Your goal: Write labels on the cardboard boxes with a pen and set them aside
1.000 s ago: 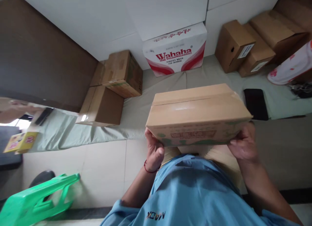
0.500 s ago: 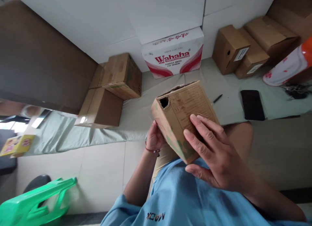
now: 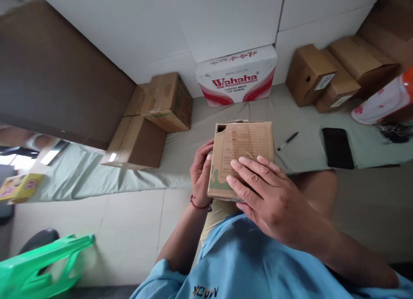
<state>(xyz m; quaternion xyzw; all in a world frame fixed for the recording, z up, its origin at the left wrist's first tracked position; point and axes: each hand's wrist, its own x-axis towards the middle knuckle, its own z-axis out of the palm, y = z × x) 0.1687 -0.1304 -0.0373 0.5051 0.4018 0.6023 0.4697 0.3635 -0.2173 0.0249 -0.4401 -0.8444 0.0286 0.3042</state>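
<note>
A brown cardboard box (image 3: 240, 142) with faint print, a green pattern and a torn hole at its far left corner is held between both hands above my lap. My left hand (image 3: 201, 174) grips its left side, the fingers partly hidden behind it. Flat across the printed face lies my right hand (image 3: 264, 187), its fingers stretched out and its thumb at the near edge. What the box contains cannot be seen.
Along the cloth-covered table (image 3: 180, 148) stand brown boxes (image 3: 138, 140) at left, a white Wahaha carton (image 3: 238, 79) and more boxes (image 3: 309, 73) at right. A pen (image 3: 288, 141) and a black phone (image 3: 337, 147) lie right. A green stool (image 3: 48, 264) is lower left.
The box has turned from a slant to nearly square with me, its printed face now more toward me. My left hand has moved up its side; my right hand has shifted left.
</note>
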